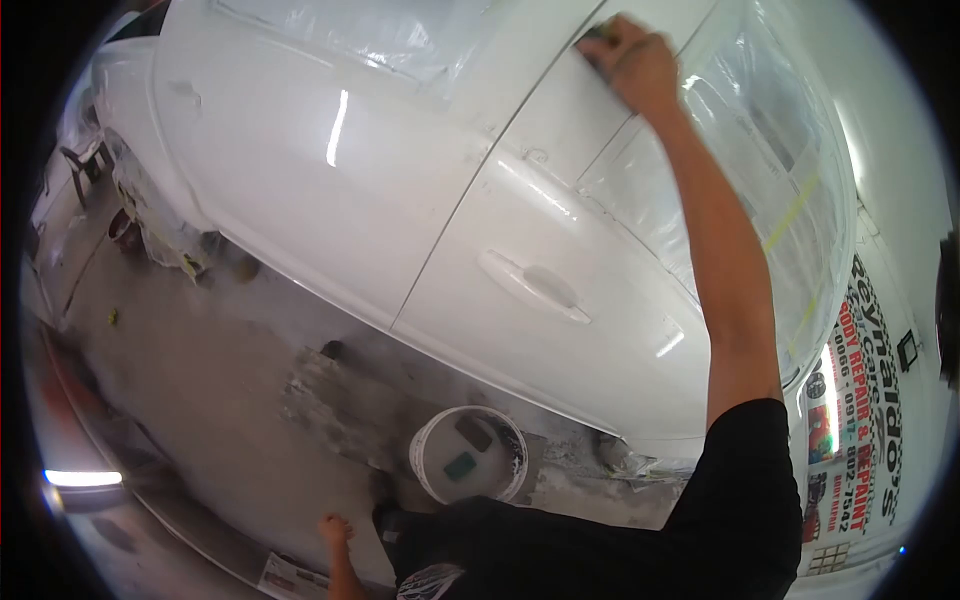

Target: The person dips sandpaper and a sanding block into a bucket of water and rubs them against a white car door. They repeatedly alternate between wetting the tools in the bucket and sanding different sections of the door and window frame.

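black cloth of the shirt [530, 548] fills the nearest part of my feed, and beside it hangs the left hand [337, 529], curled but too small for me to tell whether its fingers are closed. further out, i have the right hand [640, 68] with its fingers clamped on a small dark pad [597, 38], which seems to rest on the white car body [430, 170] just beside the dark seam. i judge the pad light and a little springy, hard to break, perhaps slick if wet; i'd take it across its broad back, fingers along the edges, leaving the working face clear. the glossy panel looks stiff and smooth, so i'd expect easy sliding. beyond the door handle [535, 285], down on the floor, a white bucket [417, 458] holds two blocks [460, 467], and farther off stands a lettered banner [862, 420].
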The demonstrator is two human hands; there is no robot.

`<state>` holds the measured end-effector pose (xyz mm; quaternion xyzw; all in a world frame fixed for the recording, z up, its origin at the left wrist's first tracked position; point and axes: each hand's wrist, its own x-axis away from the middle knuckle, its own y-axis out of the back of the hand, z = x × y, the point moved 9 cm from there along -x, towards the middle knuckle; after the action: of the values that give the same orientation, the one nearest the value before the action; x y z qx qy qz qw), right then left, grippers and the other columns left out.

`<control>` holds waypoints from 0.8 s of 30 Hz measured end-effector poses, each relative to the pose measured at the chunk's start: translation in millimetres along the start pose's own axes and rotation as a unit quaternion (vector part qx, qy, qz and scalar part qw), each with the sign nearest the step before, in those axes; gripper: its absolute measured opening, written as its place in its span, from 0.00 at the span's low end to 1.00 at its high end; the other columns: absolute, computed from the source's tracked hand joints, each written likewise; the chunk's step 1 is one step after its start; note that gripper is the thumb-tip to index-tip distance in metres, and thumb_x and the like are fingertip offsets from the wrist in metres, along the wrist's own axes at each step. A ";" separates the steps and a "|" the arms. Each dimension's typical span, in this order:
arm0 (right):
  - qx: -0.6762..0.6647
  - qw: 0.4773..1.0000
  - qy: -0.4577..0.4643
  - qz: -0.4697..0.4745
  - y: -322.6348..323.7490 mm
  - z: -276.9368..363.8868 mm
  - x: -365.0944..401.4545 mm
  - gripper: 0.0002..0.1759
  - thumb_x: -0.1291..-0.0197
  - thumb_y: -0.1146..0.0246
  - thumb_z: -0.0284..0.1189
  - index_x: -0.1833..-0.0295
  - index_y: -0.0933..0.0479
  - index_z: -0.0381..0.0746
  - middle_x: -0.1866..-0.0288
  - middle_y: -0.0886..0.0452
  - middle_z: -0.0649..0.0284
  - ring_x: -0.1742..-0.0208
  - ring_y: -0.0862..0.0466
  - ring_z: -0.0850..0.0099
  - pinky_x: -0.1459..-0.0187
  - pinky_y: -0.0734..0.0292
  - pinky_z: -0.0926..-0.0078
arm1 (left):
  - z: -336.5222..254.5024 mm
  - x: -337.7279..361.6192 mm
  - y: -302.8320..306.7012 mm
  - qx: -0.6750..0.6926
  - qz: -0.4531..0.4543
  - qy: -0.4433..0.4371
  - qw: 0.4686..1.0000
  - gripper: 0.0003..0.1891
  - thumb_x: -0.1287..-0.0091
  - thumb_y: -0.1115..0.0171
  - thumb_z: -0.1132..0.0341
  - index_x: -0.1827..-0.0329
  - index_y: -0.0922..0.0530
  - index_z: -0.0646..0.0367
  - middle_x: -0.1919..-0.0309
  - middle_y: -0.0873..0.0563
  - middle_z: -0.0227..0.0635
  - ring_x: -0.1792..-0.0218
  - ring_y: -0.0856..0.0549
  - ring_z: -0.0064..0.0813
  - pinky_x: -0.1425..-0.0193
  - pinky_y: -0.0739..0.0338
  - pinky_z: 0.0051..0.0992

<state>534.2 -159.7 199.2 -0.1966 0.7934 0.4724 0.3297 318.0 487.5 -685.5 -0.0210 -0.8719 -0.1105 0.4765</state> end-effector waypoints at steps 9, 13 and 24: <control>-0.111 0.992 -0.033 0.052 -3.6 2.8 -8.0 0.16 0.32 0.32 0.43 0.58 0.19 0.41 0.64 0.10 0.57 0.68 0.12 0.54 0.61 0.16 0.57 | -53.5 -22.2 -15.8 0.016 0.018 -0.076 0.997 0.14 0.24 0.43 0.64 0.46 0.21 0.68 0.68 0.15 0.42 0.77 0.16 0.32 0.78 0.20 0.32; 0.065 0.997 0.032 0.003 -49.0 34.8 43.4 0.14 0.33 0.31 0.42 0.57 0.16 0.42 0.64 0.10 0.56 0.66 0.11 0.55 0.58 0.16 0.57 | -81.1 -9.6 -42.3 0.039 0.045 -0.069 0.996 0.15 0.22 0.44 0.64 0.42 0.22 0.66 0.65 0.14 0.41 0.72 0.14 0.31 0.73 0.18 0.31; 0.052 0.991 0.080 0.098 -57.3 75.9 66.5 0.14 0.31 0.33 0.43 0.52 0.22 0.45 0.65 0.11 0.56 0.61 0.12 0.53 0.55 0.16 0.55 | 4.6 -33.7 16.3 0.011 0.031 0.002 0.999 0.15 0.21 0.44 0.61 0.48 0.22 0.66 0.62 0.15 0.44 0.74 0.15 0.32 0.76 0.19 0.33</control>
<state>548.7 -120.3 90.9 -0.1377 0.8561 0.4435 0.2268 334.9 506.6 -713.2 -0.0427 -0.8709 -0.0857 0.4821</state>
